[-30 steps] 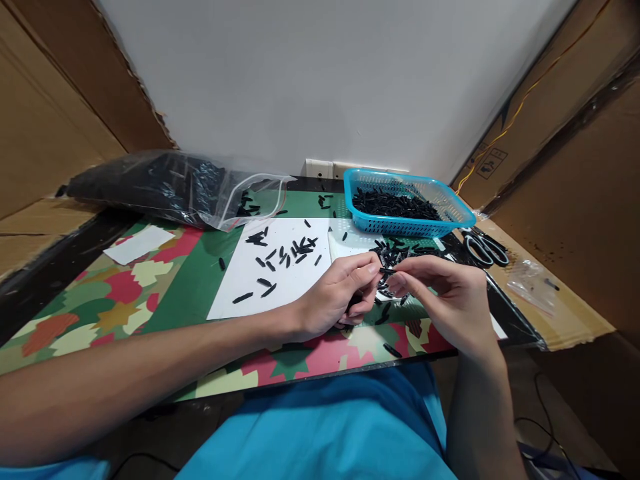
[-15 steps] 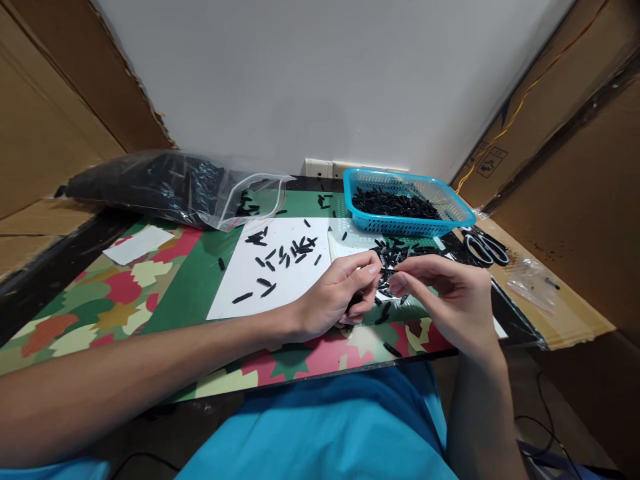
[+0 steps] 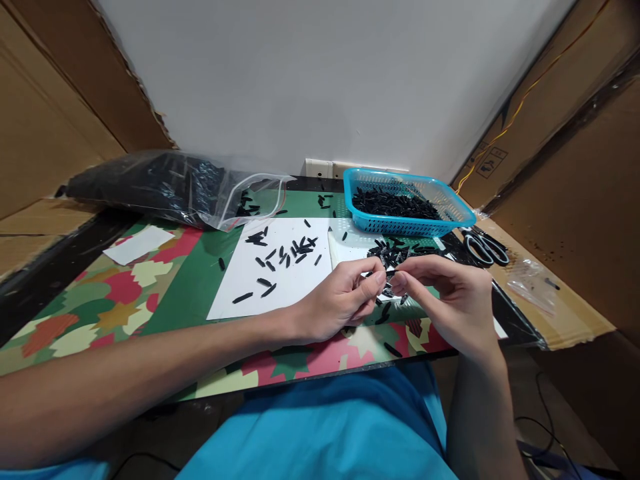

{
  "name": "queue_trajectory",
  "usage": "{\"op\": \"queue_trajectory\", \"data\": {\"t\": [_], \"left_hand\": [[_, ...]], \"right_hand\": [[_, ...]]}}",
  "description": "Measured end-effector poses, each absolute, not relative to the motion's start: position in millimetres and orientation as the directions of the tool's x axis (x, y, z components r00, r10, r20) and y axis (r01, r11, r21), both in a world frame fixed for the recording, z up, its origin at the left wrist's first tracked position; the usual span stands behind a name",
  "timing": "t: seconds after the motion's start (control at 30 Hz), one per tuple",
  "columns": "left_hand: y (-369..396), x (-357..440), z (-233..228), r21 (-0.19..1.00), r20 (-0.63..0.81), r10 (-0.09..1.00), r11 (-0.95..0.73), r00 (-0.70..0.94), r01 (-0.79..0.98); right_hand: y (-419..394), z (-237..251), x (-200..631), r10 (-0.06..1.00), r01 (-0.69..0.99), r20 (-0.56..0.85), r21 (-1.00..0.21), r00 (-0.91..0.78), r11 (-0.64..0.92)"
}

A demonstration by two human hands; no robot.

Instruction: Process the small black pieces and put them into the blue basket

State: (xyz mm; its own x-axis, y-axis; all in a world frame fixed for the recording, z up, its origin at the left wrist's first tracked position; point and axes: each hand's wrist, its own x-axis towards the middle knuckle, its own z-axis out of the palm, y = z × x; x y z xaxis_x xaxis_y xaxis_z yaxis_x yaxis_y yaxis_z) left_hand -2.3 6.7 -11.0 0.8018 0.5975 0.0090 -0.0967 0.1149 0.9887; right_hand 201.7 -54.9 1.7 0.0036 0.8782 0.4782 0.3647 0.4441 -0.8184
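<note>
Between my two hands is a small thin black piece [image 3: 391, 273], pinched at both ends; its exact kind is too small to make out. My left hand [image 3: 350, 293] is closed, thumb pressed on the forefinger at the piece's left end, with the other fingers curled under. Thumb and fingertips of my right hand [image 3: 445, 293] pinch the right end. Just behind my fingers lies a pile of similar black pieces [image 3: 400, 252], partly hidden by the hands. More black pieces are scattered over a white sheet [image 3: 227, 300] to the left.
A blue plastic basket [image 3: 353, 215] of black pieces stands at the back right. Scissors [image 3: 483, 248] and a small clear bag [image 3: 533, 287] lie right of it. A large zip bag [image 3: 150, 187] of black material fills the back left. A wall [image 3: 325, 80] rises behind.
My left thumb and forefinger have shifted slightly along the black piece toward my right hand. The right hand has barely moved.
</note>
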Motion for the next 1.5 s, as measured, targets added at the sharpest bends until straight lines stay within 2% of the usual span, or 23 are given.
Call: {"op": "queue_trajectory", "data": {"t": [0.9,1.5], "left_hand": [[7,-2,-2,0.972,-0.046,0.609,0.210,0.792,-0.105],[8,-2,-4,0.971,-0.052,0.604,0.218,0.796,-0.102]], "right_hand": [[-50,3,204,0.955,0.173,0.294,-0.940,-0.019,0.293],[-49,3,203,0.959,0.157,0.284,-0.946,-0.019,0.284]]}}
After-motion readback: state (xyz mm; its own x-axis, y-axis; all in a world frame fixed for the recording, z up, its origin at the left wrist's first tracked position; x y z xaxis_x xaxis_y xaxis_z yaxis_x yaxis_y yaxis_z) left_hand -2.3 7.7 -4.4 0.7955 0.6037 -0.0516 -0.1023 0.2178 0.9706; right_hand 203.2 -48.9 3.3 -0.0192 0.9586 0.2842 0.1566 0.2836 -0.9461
